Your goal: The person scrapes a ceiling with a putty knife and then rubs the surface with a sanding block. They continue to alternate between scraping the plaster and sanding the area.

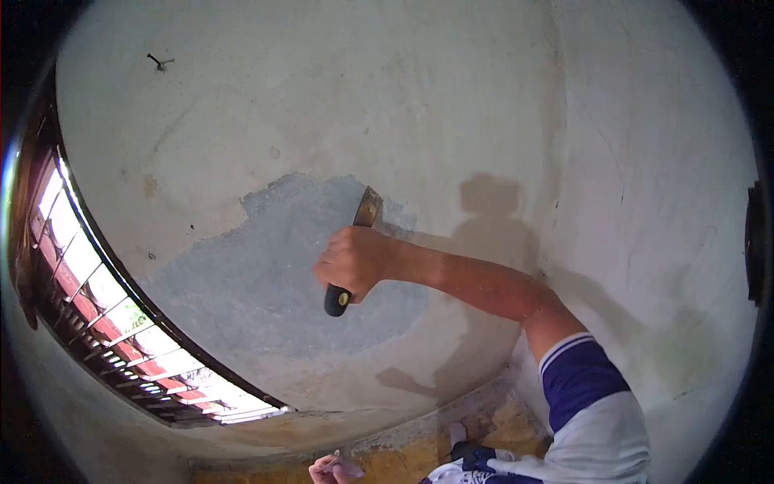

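My right hand (352,262) is wrapped round the black handle of a scraper (368,207). The scraper's worn, rusty blade points up and meets the wall at the upper right edge of a bare grey patch (282,242). Pale paint surrounds this patch with a ragged border. At the bottom of the view, my left hand (326,468) is partly cut off by the frame. Its fingers are curled together near a small greyish-pink item that I cannot make out.
A barred window (121,323) runs along the left side. Two nails (160,61) stick out of the wall at the upper left. The wall meets a second wall (645,161) in a corner on the right. Below lies a yellowish, stained surface (411,456).
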### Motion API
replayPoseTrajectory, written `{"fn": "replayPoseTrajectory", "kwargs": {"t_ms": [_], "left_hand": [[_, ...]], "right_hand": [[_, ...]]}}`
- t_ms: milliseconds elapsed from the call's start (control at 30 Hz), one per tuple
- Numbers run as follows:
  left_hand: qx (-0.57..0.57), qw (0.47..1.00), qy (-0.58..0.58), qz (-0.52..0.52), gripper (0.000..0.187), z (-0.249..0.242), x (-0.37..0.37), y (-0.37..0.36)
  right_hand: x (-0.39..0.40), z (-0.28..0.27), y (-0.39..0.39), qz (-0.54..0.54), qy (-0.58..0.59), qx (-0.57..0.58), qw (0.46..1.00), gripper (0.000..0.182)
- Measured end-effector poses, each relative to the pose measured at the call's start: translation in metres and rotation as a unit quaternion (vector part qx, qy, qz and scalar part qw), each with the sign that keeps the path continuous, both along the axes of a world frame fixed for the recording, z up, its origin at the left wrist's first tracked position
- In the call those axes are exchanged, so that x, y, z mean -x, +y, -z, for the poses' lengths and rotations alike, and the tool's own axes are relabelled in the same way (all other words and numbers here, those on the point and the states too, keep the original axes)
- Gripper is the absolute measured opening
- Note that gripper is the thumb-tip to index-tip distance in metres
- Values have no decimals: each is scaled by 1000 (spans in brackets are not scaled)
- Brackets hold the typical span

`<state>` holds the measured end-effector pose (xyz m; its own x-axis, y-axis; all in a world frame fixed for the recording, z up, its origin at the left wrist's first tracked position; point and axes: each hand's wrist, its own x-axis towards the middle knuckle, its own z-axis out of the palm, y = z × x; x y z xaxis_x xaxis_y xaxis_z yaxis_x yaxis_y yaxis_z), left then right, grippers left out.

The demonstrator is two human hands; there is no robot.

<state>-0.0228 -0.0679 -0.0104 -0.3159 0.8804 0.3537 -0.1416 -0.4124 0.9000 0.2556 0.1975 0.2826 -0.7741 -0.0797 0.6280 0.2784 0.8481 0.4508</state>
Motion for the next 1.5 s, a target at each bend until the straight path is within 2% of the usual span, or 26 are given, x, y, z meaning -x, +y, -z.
{"fn": "replayPoseTrajectory", "kwargs": {"t_ms": [100,200,300,367,400,500,533,633,667,733,767,833,867,900,933,967,1000,1033,1100,1133,1167,1233,1267,1367,1433,1500], "left_hand": [[-9,1000,12,-6,22,2,6,0],[-5,1000,9,-8,23,-30,-5,3],[-6,1000,20,16,21,-34,-3,-4],[-1,999,5,48,19,-30,2,-1],[1,1000,17,25,19,-28,4,-1],[9,998,39,-39,19,-18,3,2],[34,999,28,-4,20,-16,6,2],[53,999,-10,5,20,-21,-2,5],[35,999,-30,18,19,-25,-6,6],[48,999,5,-6,19,-35,-7,5],[54,998,19,-17,19,-36,-9,3],[67,998,-5,5,19,-27,-9,0],[72,997,-19,14,20,-20,-10,0],[95,995,-26,20,19,-8,-10,0],[120,992,-32,26,19,7,-10,-1],[147,988,-36,31,19,15,-11,-2],[158,987,-32,5,18,-3,-22,-4],[155,988,-9,1,19,6,-24,2],[160,986,41,-10,19,55,-19,4],[209,974,-71,46,22,94,-11,4],[210,978,-22,4,19,92,-12,7],[210,972,75,-76,20,67,-24,22],[200,977,60,-49,20,62,-28,30],[178,983,21,25,18,42,-47,55],[195,978,7,72,16,16,-64,70],[136,985,14,103,17,-23,-89,93]], "right_hand": [[0,7,-8,-56,52,-2,997,25],[25,17,-56,-118,-43,-60,990,26],[-14,10,20,-51,18,-43,998,24],[-24,6,10,6,32,-65,997,24],[-25,1,4,33,37,-76,996,23],[3,6,-52,-106,19,-65,992,22],[3,6,-51,-110,-11,-45,993,25],[-7,11,-3,-16,22,-21,999,27],[-12,15,-7,8,23,1,1000,24],[-27,36,-27,43,119,53,991,23],[-38,49,-40,61,161,78,982,22],[-64,126,-57,173,128,160,963,29],[-73,163,-70,98,155,309,933,26],[-77,193,-92,129,171,360,908,22],[-73,232,-115,269,208,429,837,21],[-66,248,-142,288,257,431,816,25],[-65,268,-167,312,276,501,758,30],[-69,286,-189,321,281,562,709,34],[-83,378,-226,355,384,498,692,33],[-86,381,-248,373,377,575,623,36],[-89,380,-269,390,363,647,546,40],[-102,405,-291,415,375,665,495,43],[-109,413,-296,427,381,672,469,44],[-128,403,-289,456,335,680,467,48],[-139,400,-275,412,339,648,543,49],[-158,410,-254,398,313,610,610,48]]}}
